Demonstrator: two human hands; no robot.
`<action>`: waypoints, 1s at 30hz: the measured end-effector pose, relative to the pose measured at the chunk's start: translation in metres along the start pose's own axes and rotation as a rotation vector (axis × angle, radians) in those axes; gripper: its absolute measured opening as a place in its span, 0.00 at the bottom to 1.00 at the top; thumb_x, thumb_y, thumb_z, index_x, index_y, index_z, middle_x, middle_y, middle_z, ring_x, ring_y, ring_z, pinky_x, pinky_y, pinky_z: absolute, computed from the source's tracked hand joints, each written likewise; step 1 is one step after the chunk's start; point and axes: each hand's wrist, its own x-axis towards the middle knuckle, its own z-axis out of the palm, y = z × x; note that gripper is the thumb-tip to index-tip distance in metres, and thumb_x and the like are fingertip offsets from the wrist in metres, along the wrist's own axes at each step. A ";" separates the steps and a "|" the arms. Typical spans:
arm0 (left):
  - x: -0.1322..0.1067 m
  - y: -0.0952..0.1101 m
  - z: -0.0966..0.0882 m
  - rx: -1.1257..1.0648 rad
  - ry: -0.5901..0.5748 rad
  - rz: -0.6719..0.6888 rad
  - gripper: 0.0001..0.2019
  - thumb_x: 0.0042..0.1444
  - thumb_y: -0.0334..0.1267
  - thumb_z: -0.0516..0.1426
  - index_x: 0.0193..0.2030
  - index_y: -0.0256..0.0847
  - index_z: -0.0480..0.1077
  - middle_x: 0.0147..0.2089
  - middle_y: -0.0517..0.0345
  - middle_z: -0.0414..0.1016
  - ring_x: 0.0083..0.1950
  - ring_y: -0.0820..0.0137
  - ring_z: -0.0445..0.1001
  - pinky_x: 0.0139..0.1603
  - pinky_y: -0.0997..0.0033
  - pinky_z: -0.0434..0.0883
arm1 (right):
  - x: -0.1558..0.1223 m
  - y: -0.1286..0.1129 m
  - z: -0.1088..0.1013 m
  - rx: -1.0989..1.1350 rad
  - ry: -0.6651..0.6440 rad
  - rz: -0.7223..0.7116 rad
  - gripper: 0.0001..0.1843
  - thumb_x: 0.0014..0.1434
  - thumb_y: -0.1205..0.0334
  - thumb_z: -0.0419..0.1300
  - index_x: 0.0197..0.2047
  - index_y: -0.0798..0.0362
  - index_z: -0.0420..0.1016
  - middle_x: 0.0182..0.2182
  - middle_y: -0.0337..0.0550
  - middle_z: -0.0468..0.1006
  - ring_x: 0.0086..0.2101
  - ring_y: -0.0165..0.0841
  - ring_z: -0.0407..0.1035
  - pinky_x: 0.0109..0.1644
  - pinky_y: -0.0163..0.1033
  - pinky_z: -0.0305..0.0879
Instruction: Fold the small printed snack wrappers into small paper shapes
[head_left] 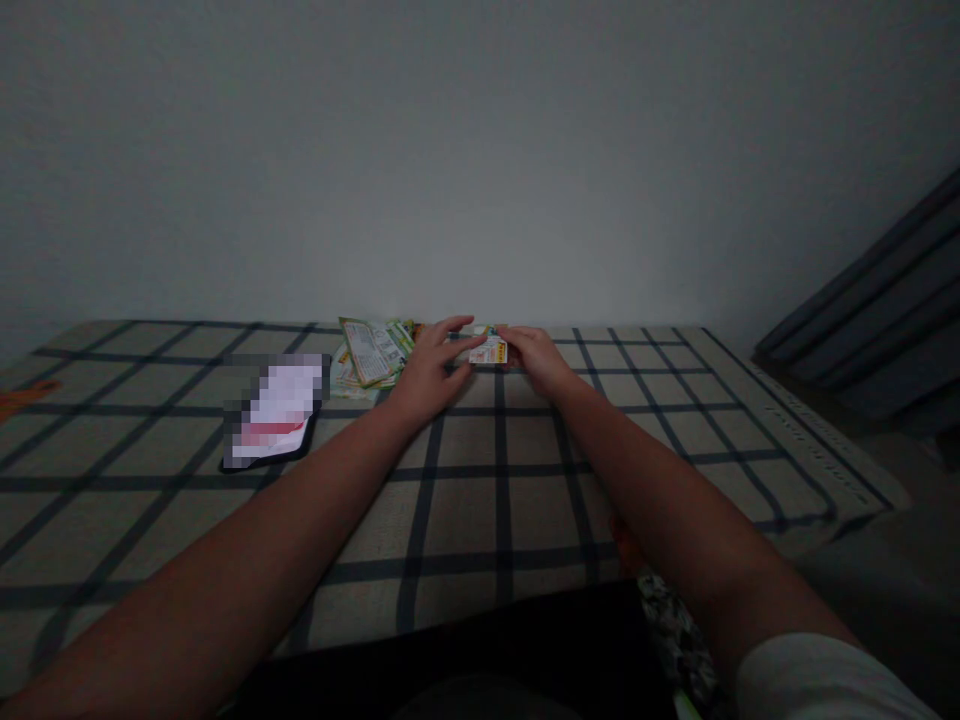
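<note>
From where I stand, the right hand (pixel 538 358) has its fingertips pinched on the right side of a small printed packet (pixel 489 350), while the left hand (pixel 431 372) spreads its fingers loosely at the other side, whether touching it I can't tell. The packet is over the far part of a checked tablecloth (pixel 465 510), near the pale wall (pixel 480 160). Just beyond the left hand lie overlapping green-and-white printed wrappers (pixel 373 352), then a lit smartphone (pixel 279 405).

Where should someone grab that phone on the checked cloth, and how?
Grip the phone by its long edges at the near end, probably coming from the near side: it lies flat, screen up, on the cloth, with packets beside its far right corner.
</note>
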 end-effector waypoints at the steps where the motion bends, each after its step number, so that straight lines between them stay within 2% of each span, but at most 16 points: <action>1: 0.001 0.002 -0.001 0.008 -0.003 0.004 0.16 0.61 0.37 0.59 0.54 0.47 0.80 0.64 0.49 0.75 0.65 0.58 0.70 0.69 0.49 0.62 | -0.001 0.000 0.000 -0.004 -0.021 0.014 0.26 0.55 0.38 0.68 0.27 0.54 0.73 0.22 0.39 0.72 0.24 0.29 0.64 0.29 0.36 0.61; 3: 0.002 0.006 -0.002 -0.011 0.014 -0.055 0.12 0.63 0.42 0.59 0.48 0.46 0.82 0.55 0.50 0.81 0.59 0.59 0.73 0.66 0.52 0.64 | -0.003 -0.001 -0.001 -0.036 -0.048 0.036 0.29 0.58 0.35 0.65 0.24 0.54 0.72 0.20 0.39 0.71 0.22 0.28 0.64 0.28 0.36 0.61; 5: 0.003 0.009 -0.003 -0.042 0.041 -0.216 0.14 0.64 0.46 0.58 0.39 0.42 0.82 0.43 0.51 0.83 0.49 0.60 0.76 0.56 0.59 0.69 | -0.003 -0.001 -0.003 -0.076 -0.028 0.041 0.33 0.60 0.30 0.60 0.22 0.53 0.70 0.17 0.39 0.68 0.21 0.28 0.63 0.27 0.35 0.61; 7: 0.003 0.010 -0.003 -0.104 0.052 -0.391 0.17 0.64 0.49 0.57 0.33 0.40 0.80 0.34 0.53 0.80 0.39 0.63 0.76 0.45 0.64 0.70 | -0.002 0.000 -0.006 -0.104 0.025 0.006 0.35 0.59 0.28 0.59 0.21 0.52 0.68 0.16 0.38 0.66 0.20 0.27 0.61 0.27 0.35 0.60; 10: 0.003 0.006 -0.001 -0.262 0.034 -0.535 0.19 0.60 0.53 0.59 0.30 0.39 0.79 0.30 0.56 0.78 0.34 0.66 0.73 0.37 0.69 0.67 | 0.000 0.001 -0.007 -0.121 0.089 -0.091 0.32 0.56 0.30 0.65 0.24 0.51 0.68 0.19 0.35 0.67 0.21 0.26 0.60 0.27 0.33 0.60; 12: 0.002 0.003 0.002 -0.364 0.016 -0.585 0.21 0.57 0.56 0.61 0.32 0.38 0.80 0.28 0.57 0.77 0.30 0.68 0.70 0.33 0.71 0.64 | 0.000 0.001 -0.006 -0.119 0.068 -0.115 0.27 0.55 0.35 0.68 0.29 0.51 0.71 0.23 0.35 0.70 0.24 0.26 0.62 0.27 0.32 0.61; 15: 0.002 0.003 0.003 -0.441 0.009 -0.640 0.22 0.53 0.58 0.64 0.33 0.37 0.80 0.27 0.57 0.77 0.28 0.71 0.68 0.30 0.72 0.61 | -0.002 0.002 0.000 -0.095 -0.073 -0.070 0.20 0.54 0.44 0.71 0.39 0.51 0.76 0.33 0.39 0.79 0.31 0.29 0.70 0.29 0.32 0.65; 18: 0.002 0.007 0.004 -0.481 0.008 -0.656 0.21 0.52 0.57 0.65 0.31 0.37 0.80 0.27 0.57 0.76 0.28 0.71 0.68 0.30 0.71 0.61 | -0.004 0.002 0.005 -0.098 -0.156 -0.040 0.17 0.54 0.53 0.72 0.42 0.53 0.78 0.37 0.43 0.81 0.33 0.31 0.73 0.30 0.33 0.68; 22: 0.003 0.008 0.006 -0.591 0.016 -0.664 0.22 0.53 0.59 0.64 0.30 0.37 0.79 0.27 0.55 0.77 0.28 0.71 0.69 0.31 0.70 0.64 | -0.004 0.002 0.004 -0.107 -0.162 -0.048 0.11 0.55 0.58 0.70 0.39 0.54 0.79 0.33 0.43 0.81 0.31 0.30 0.72 0.30 0.32 0.69; 25: 0.003 0.006 0.007 -0.662 0.027 -0.672 0.24 0.53 0.60 0.63 0.31 0.37 0.79 0.27 0.54 0.77 0.29 0.70 0.71 0.32 0.70 0.66 | -0.003 0.002 0.002 -0.095 -0.158 -0.037 0.12 0.55 0.58 0.70 0.40 0.54 0.79 0.34 0.42 0.81 0.31 0.29 0.72 0.29 0.32 0.68; 30: 0.002 0.007 0.007 -0.623 0.033 -0.682 0.24 0.52 0.61 0.64 0.31 0.37 0.79 0.27 0.54 0.76 0.28 0.70 0.70 0.30 0.71 0.65 | -0.002 0.003 0.002 -0.088 -0.154 -0.033 0.13 0.56 0.57 0.70 0.43 0.54 0.80 0.35 0.42 0.81 0.30 0.30 0.72 0.29 0.33 0.69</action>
